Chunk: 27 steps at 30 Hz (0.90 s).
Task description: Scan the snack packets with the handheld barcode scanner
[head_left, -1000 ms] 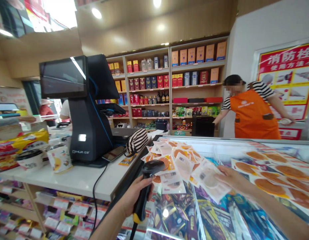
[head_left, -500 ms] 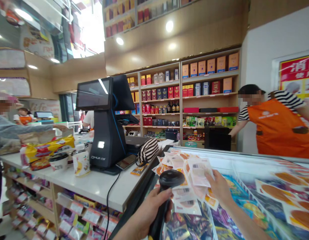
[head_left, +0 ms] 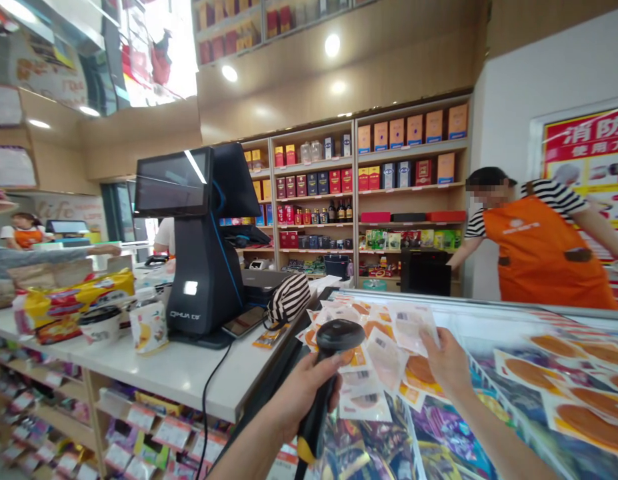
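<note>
My left hand [head_left: 309, 387] is wrapped around the handle of a black barcode scanner [head_left: 340, 335] with a yellow patch low on its grip. The scanner's head points toward the packets lying on the glass top. My right hand [head_left: 446, 363] pinches the edge of a clear-and-white snack packet [head_left: 411, 323], its back side up. Beneath and beside it, several similar packets [head_left: 363, 403] overlap in a loose pile, some with barcodes up, others showing round orange-brown contents.
A glass-topped freezer [head_left: 379, 453] holds colourful packages. At left, a white counter [head_left: 203, 380] carries a black checkout terminal [head_left: 203, 267], a striped pouch [head_left: 291, 300], a phone [head_left: 245, 323] and a lidded cup [head_left: 101, 327]. A co-worker in an orange apron [head_left: 543, 253] stands behind the freezer.
My right hand has moved its packet slightly right and up, away from the scanner, uncovering more of the packets below. The camera view has shifted a little to the right.
</note>
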Tool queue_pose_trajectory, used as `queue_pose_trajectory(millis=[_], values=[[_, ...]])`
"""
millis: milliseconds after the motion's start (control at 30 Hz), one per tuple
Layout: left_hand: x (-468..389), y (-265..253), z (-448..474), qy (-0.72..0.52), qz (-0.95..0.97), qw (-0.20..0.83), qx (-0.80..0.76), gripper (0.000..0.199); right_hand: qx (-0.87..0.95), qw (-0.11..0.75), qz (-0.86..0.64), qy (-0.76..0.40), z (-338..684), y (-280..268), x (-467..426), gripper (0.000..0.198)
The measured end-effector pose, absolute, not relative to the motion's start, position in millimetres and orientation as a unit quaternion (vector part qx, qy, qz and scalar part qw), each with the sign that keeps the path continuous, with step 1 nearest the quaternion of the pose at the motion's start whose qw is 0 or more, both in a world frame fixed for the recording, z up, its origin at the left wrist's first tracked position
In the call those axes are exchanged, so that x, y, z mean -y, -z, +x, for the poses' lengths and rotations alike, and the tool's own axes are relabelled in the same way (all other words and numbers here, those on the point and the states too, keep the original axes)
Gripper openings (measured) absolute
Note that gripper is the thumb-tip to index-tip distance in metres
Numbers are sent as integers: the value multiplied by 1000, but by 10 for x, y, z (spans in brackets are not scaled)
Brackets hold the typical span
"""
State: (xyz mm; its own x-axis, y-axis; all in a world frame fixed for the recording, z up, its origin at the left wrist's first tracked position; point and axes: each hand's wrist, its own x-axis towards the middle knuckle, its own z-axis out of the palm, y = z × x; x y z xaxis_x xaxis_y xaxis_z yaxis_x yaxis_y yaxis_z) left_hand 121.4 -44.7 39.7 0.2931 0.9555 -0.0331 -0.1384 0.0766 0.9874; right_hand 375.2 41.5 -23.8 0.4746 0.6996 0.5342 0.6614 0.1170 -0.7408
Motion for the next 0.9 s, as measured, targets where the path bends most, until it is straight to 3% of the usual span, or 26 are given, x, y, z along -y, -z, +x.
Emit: queue_pose_trajectory(millis=[200, 500, 700, 900], values=[[362, -296, 900, -492, 472, 564, -466, 28, 545, 464, -691, 98, 3982, 313, -339, 28], [307, -56, 508, -509, 418, 547, -517, 34, 746, 302, -586, 91, 4010, 817, -100, 17], [336, 0, 673, -507, 431, 535, -520, 33, 782, 251, -561, 102, 4152, 810, 20, 28], [327, 26, 822, -461, 454, 541, -538, 32, 679, 219, -687, 135, 4973, 670, 150, 31]])
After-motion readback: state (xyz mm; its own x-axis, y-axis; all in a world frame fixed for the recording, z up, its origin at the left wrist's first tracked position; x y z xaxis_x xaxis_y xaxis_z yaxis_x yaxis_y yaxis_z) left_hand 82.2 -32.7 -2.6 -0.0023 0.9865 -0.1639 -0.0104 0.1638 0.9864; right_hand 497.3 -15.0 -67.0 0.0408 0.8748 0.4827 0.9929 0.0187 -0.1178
